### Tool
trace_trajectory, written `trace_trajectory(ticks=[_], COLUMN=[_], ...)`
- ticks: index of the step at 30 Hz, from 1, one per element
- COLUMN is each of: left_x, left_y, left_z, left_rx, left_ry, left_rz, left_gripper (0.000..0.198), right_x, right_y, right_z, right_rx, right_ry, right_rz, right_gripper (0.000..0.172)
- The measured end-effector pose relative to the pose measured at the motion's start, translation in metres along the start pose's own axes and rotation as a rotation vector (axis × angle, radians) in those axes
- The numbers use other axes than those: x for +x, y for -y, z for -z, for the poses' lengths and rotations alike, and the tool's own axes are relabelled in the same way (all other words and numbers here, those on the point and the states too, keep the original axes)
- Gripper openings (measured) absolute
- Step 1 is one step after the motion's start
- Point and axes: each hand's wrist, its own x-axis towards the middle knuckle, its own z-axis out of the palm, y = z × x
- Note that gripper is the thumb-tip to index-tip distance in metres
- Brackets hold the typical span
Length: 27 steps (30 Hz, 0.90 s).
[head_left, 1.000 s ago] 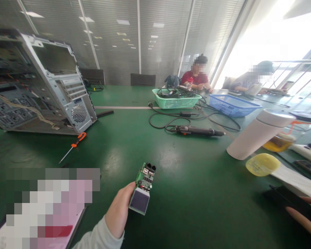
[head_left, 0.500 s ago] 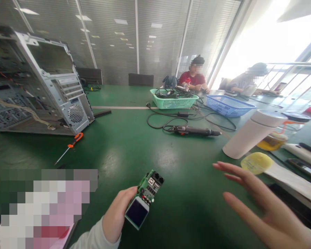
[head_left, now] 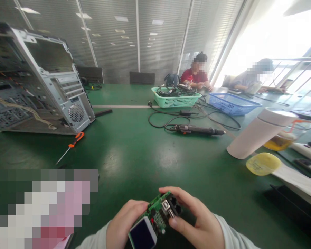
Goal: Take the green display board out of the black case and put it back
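Note:
A green circuit board (head_left: 157,215) with a small dark screen (head_left: 143,236), a square silver port and black sockets is held low over the table's near side. My left hand (head_left: 125,221) grips its left edge near the screen, thumb along the top. My right hand (head_left: 194,218) closes around the far right end, with the thumb by the silver port and the fingers at the back edge. Both palms hide the underside of the board.
An opened computer case (head_left: 67,90) stands at the left, with an orange-handled screwdriver (head_left: 76,139) before it. Ahead lie a corded electric screwdriver (head_left: 197,130), a green basket (head_left: 176,101) of cables and a blue basket (head_left: 230,105). A white tumbler (head_left: 261,133) stands right. Two people sit beyond.
My right hand has come in from the right, where it was open, and taken hold of the board's far end. The board and my left hand have moved lower and slightly right.

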Motion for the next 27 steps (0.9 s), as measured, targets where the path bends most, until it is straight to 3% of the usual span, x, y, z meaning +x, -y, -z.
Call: trace_trajectory(ticks=[5,18,27], left_x=[0.0,0.0,0.003], left_y=[-0.007,-0.003,-0.001], left_z=[-0.002,-0.002,-0.004], left_rx=[0.009,-0.006,-0.074], left_ry=[-0.031,-0.019,-0.039], left_rz=[0.087,0.011,0.069], left_gripper=[0.029,0.032,0.03], right_x=[0.0,0.0,0.0], right_y=[-0.003,-0.01,-0.013], right_z=[-0.001,-0.001,-0.003], right_rx=[0.013,0.1,0.118], right_ry=[0.001,0.022,0.014], right_rz=[-0.013,-0.008,0.038], right_gripper=[0.042,0.042,0.042])
